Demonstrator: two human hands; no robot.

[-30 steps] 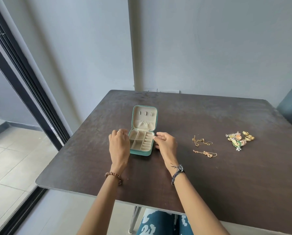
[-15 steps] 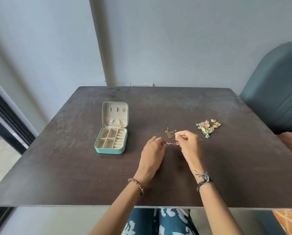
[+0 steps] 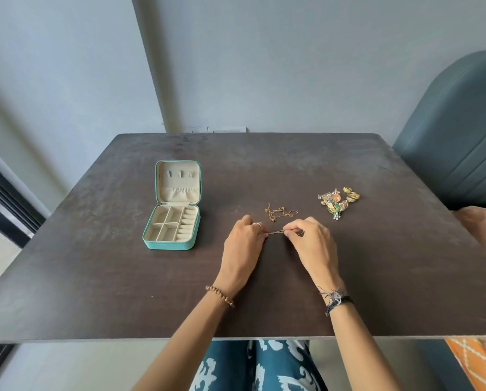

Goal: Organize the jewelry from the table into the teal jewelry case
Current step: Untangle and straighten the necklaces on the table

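Beaded bracelet (image 3: 220, 295), thread wristband (image 3: 335, 300), patterned teal trousers (image 3: 253, 365).

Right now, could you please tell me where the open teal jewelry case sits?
The open teal jewelry case sits left of centre on the dark table, left of the left hand.

Bare table (image 3: 100, 277) between hands and open case (image 3: 170, 221); loose chain (image 3: 280, 213) and jewelry pile (image 3: 338, 201) lie right of case.
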